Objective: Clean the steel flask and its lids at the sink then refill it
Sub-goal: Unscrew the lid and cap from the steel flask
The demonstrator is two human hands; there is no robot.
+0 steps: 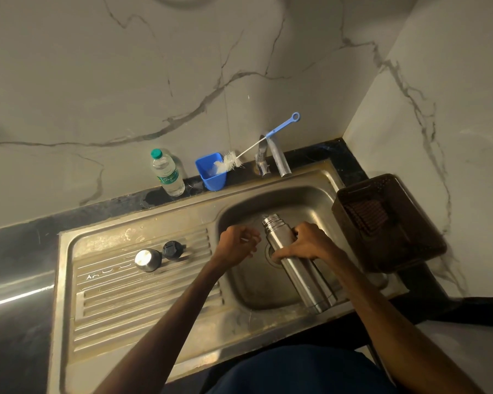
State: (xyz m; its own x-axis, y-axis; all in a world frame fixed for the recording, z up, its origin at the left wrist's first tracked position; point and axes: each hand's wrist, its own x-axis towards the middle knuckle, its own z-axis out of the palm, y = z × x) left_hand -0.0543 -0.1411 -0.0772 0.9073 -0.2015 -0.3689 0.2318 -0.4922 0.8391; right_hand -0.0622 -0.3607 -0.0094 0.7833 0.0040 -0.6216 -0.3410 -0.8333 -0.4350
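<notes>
The steel flask (299, 265) lies tilted over the sink basin (308, 199), its open threaded mouth pointing away from me. My right hand (305, 243) grips its upper body just below the neck. Just left of the flask's neck, my left hand (238, 244) hovers over the basin with its fingers curled; whether it holds anything cannot be told. On the ribbed drainboard (143, 297) stand the steel cup lid (148, 260) and, beside it, the black stopper lid (172, 250).
The tap (278, 155) rises behind the basin with no water visible. A blue cup (212, 174) holds a white bottle brush with a blue handle (254, 149). A plastic water bottle (167, 173) stands to its left. A dark basket (387, 223) sits right of the sink.
</notes>
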